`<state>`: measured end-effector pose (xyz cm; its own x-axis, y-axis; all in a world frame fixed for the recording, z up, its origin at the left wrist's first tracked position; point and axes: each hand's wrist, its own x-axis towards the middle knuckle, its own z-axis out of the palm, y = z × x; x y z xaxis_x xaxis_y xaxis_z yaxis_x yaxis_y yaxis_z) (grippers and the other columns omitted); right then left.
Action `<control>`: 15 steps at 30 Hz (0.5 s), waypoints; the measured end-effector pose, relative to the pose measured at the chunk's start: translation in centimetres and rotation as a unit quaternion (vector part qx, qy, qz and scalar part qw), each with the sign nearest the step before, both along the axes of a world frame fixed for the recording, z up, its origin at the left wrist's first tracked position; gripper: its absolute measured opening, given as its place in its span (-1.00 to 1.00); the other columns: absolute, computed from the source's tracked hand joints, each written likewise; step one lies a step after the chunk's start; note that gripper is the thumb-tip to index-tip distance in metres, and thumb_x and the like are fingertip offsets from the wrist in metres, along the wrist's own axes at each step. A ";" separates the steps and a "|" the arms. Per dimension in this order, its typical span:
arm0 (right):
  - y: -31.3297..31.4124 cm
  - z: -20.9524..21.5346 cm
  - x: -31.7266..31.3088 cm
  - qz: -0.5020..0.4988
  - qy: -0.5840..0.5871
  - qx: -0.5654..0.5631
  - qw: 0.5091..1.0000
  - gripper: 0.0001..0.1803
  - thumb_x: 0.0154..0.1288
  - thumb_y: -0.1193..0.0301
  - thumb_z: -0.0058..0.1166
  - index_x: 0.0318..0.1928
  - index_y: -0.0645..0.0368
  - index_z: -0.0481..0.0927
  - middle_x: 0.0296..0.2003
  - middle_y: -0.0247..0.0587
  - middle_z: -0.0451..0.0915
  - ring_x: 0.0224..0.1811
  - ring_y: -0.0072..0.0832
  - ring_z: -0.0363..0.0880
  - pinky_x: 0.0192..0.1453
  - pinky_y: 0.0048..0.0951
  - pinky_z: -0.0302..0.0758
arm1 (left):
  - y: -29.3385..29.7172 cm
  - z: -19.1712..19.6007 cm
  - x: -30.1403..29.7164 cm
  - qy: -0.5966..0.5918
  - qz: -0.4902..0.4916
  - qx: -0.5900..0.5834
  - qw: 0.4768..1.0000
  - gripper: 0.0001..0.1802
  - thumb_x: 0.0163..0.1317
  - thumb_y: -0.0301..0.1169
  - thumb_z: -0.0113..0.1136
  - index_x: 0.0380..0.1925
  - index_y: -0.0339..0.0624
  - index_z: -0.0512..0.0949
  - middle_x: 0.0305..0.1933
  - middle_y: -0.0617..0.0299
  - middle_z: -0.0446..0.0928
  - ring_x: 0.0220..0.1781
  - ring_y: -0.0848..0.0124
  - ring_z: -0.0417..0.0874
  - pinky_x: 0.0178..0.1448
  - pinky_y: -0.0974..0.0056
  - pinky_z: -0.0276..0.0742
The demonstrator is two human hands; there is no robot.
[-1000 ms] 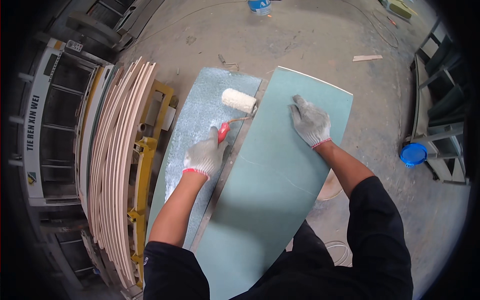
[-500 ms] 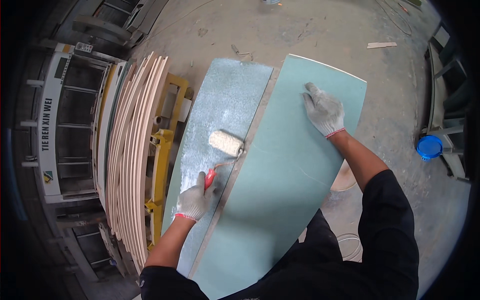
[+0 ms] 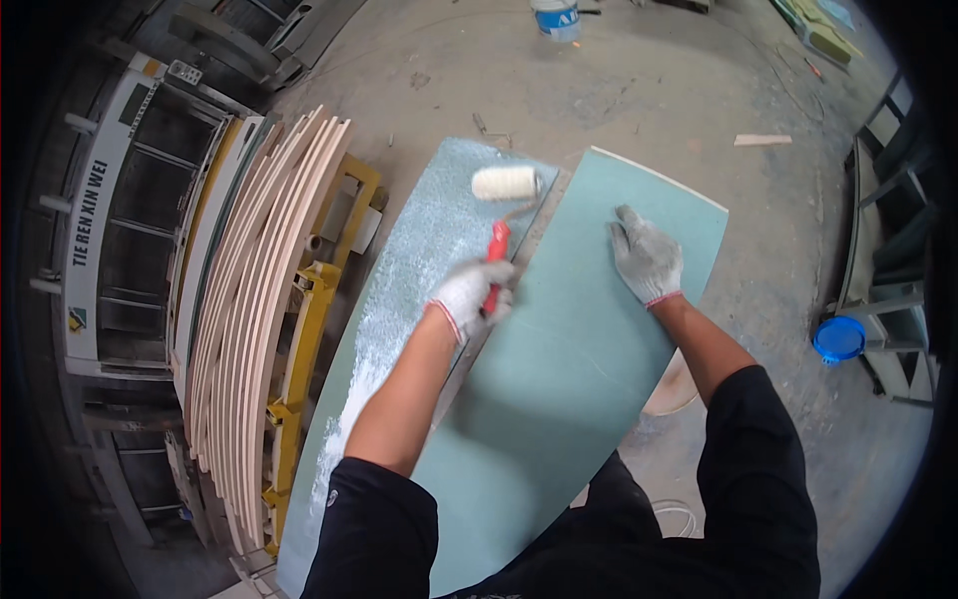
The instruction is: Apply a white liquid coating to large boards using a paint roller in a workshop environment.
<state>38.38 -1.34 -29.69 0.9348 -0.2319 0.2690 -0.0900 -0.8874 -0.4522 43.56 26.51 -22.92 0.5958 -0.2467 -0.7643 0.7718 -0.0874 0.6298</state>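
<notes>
My gloved left hand (image 3: 471, 297) is closed round the red handle of a paint roller (image 3: 505, 184). The roller's white sleeve is over the far end of a green board (image 3: 414, 235) streaked with a white coating, thickest along its left side. To the right lies a second green board (image 3: 539, 399), bare except for thin pale marks. On its far right part rests my gloved right hand (image 3: 647, 258), palm down with the fingers partly stretched and holding nothing. A narrow gap runs between the two boards.
Long boards (image 3: 254, 329) lean in a stack at the left, next to a yellow metal frame (image 3: 299, 359). Beyond the boards stands a white and blue bucket (image 3: 556, 20). A blue lid (image 3: 838, 340) sits by a rack at the right. A wood strip (image 3: 761, 140) lies on the floor.
My left hand has pushed the roller away from me, up to the far end of the coated board. My right hand keeps its place on the bare board. The view has shifted slightly.
</notes>
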 end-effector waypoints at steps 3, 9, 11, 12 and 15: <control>1.3 -0.2 0.5 0.003 0.005 -0.004 1.000 -0.69 0.48 0.17 0.10 0.09 0.01 0.63 -0.22 -0.06 0.75 -0.21 -0.06 0.75 -0.16 -0.08 0.65 | -3.2 0.0 -0.5 0.076 0.123 -0.205 0.968 -0.81 0.39 -0.38 0.30 -0.23 -0.12 0.44 -0.45 0.25 0.52 -0.53 0.41 0.53 -0.48 0.27 0.50; 0.1 -1.9 -0.1 0.003 -0.036 -0.013 0.999 -0.72 0.46 0.21 0.11 0.09 -0.02 0.61 -0.34 -0.08 0.71 -0.29 -0.09 0.73 -0.19 -0.07 0.63 | -16.1 -3.5 3.0 0.067 0.324 -0.349 0.876 -0.81 0.45 -0.34 0.18 -0.30 -0.08 0.39 -0.48 0.27 0.39 -0.50 0.37 0.49 -0.35 0.25 0.58; 0.4 -1.5 -0.3 0.008 -0.074 -0.028 0.997 -0.71 0.46 0.21 0.12 0.09 -0.01 0.62 -0.34 -0.09 0.72 -0.30 -0.10 0.73 -0.20 -0.08 0.63 | -16.8 -4.1 6.0 0.027 0.377 -0.301 0.875 -0.79 0.45 -0.26 0.15 -0.28 -0.09 0.38 -0.45 0.25 0.37 -0.48 0.35 0.49 -0.32 0.21 0.62; 0.6 -1.1 -0.4 0.010 -0.109 -0.034 0.993 -0.70 0.46 0.22 0.13 0.10 -0.01 0.63 -0.34 -0.09 0.72 -0.30 -0.11 0.73 -0.20 -0.09 0.64 | -16.6 -3.4 9.1 -0.005 0.433 -0.242 0.868 -0.77 0.44 -0.22 0.13 -0.28 -0.10 0.38 -0.43 0.24 0.36 -0.47 0.34 0.48 -0.31 0.19 0.63; 2.4 -0.4 0.1 0.016 -0.072 -0.017 0.997 -0.68 0.42 0.25 0.22 0.11 0.06 0.66 -0.27 -0.07 0.75 -0.27 -0.11 0.74 -0.13 -0.16 0.65 | -11.0 -2.4 17.1 0.007 0.490 -0.243 0.837 -0.76 0.44 -0.20 0.09 -0.25 -0.11 0.37 -0.41 0.25 0.33 -0.49 0.36 0.42 -0.32 0.18 0.64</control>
<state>38.51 1.01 -30.14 0.8931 -0.1901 0.4078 0.0026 -0.9042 -0.4272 60.62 15.54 -25.32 0.6861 0.0726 -0.7239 0.3297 0.8559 0.3984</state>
